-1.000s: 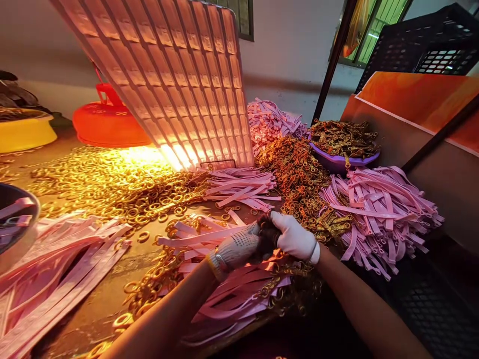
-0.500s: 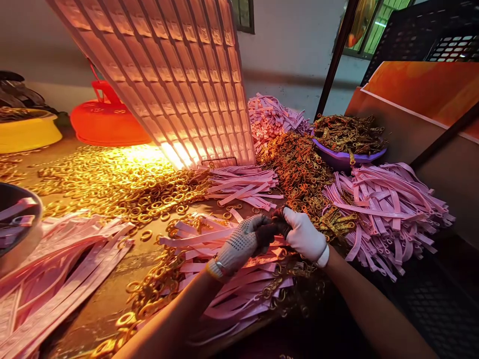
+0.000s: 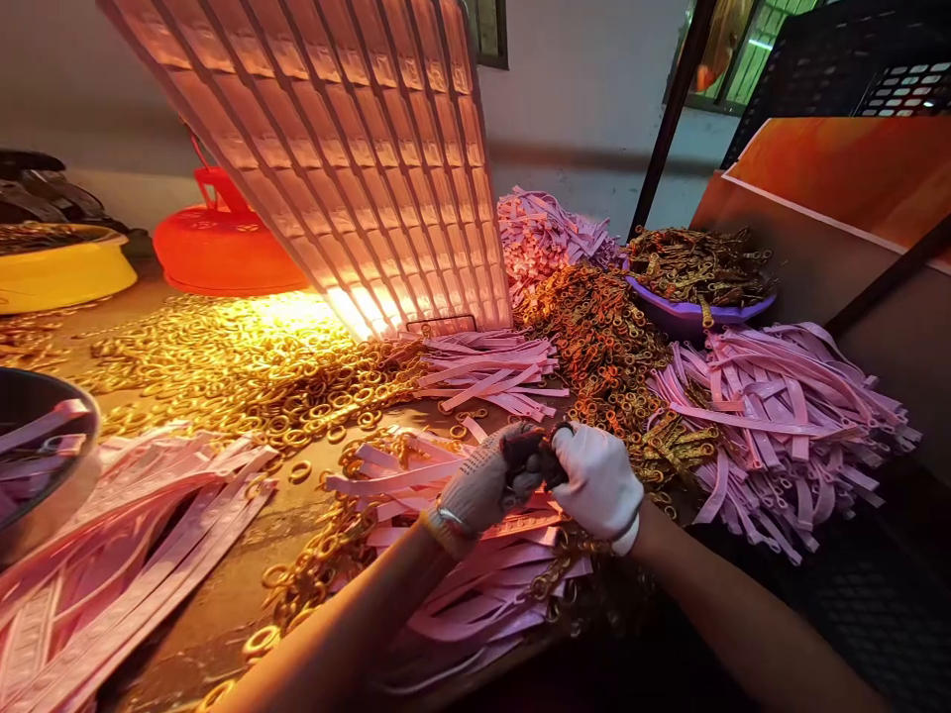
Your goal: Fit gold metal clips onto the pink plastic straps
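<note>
Worn brown worktop [image 3: 223, 584] is covered almost wholly with heaps of parts under warm lamplight. Just above its near edge, a small dark piece [image 3: 541, 461] is pinched between two gloved hands; what it is cannot be told. The left hand [image 3: 484, 485], in a grey dotted knit glove, is curled closed on the piece from the left. The right hand [image 3: 598, 481], in a white glove, is closed on it from the right, so that the fingertips of both meet. Beneath the hands, pink straps with rings [image 3: 475, 594] are spread flat. Loose gold rings [image 3: 245, 366] are piled to the left, and bronze clasps [image 3: 601, 342] are heaped just beyond the right hand. A purple bowl [image 3: 694, 319] filled with clasps stands behind that heap, beside a thick bundle of pink straps [image 3: 780, 416]. A ribbed pink panel [image 3: 357, 149] is leaned over the middle. Raised marks on the red lid [image 3: 223, 255] are too blurred to be read. A yellow basin [image 3: 63, 279] is set at far left.
</note>
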The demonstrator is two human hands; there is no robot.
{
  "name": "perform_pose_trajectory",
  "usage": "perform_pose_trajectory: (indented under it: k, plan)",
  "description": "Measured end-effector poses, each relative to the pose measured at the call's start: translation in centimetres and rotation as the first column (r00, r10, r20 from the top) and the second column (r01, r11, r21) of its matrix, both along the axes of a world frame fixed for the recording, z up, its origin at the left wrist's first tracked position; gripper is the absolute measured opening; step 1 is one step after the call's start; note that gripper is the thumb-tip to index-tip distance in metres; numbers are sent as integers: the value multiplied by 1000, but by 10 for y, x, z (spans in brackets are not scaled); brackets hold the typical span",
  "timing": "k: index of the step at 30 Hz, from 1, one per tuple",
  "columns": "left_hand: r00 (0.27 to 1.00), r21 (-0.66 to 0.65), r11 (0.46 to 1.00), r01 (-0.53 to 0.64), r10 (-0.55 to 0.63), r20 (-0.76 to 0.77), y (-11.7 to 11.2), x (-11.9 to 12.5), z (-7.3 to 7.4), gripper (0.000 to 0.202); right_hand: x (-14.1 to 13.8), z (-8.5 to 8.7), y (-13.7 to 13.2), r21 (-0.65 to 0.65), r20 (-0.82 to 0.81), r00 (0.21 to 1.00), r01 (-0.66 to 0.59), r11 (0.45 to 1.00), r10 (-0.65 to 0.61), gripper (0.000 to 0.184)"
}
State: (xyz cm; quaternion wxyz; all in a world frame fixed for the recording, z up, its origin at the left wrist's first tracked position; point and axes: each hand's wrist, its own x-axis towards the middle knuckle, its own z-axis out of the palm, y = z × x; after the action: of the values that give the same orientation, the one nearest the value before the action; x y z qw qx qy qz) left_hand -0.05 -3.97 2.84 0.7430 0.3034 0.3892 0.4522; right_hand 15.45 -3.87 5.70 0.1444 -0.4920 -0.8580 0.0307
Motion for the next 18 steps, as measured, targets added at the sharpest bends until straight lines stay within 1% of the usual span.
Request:
perform_pose_trajectory:
  k: [2,3,4,5,6,7,8,11,13,15,16,18]
  plan:
    - [999,-13,1000,24,-25,-23,11,-1,2,35,1,1,7,-158,-59,998,25,987,-35,20]
    - [995,2,998,57,-56,-86,19,-2,3,35,2,1,12,-251,-95,993,38,967,-63,18]
    - [972,47,994,101,-89,-218,30,-3,5,33,5,1,17,-324,-124,988,53,945,-97,16]
    - [912,109,981,159,-103,-397,44,-4,6,32,7,0,21,-362,-144,980,74,929,-134,14]
    - [810,169,960,222,-85,-580,62,-6,6,33,11,0,25,-364,-160,973,102,926,-170,13]
    - [669,224,932,285,-26,-743,82,-7,6,36,14,-1,27,-339,-175,964,132,931,-201,14]
    - [549,260,913,316,48,-835,104,-9,5,36,16,-1,28,-302,-192,956,160,940,-224,16]
    - [362,320,899,300,203,-910,170,-10,-3,22,22,1,25,-223,-245,945,161,961,-215,17]
    - [259,320,898,303,245,-934,201,-8,-13,19,24,3,22,-216,-250,950,135,967,-188,14]
    - [184,303,901,309,256,-949,218,-6,-23,22,26,5,21,-209,-233,958,118,971,-166,11]
    - [159,296,903,311,258,-953,221,-5,-27,24,26,6,21,-201,-221,963,111,973,-155,11]
    - [138,297,904,307,267,-954,220,-5,-32,24,28,7,22,-185,-188,971,111,977,-146,15]
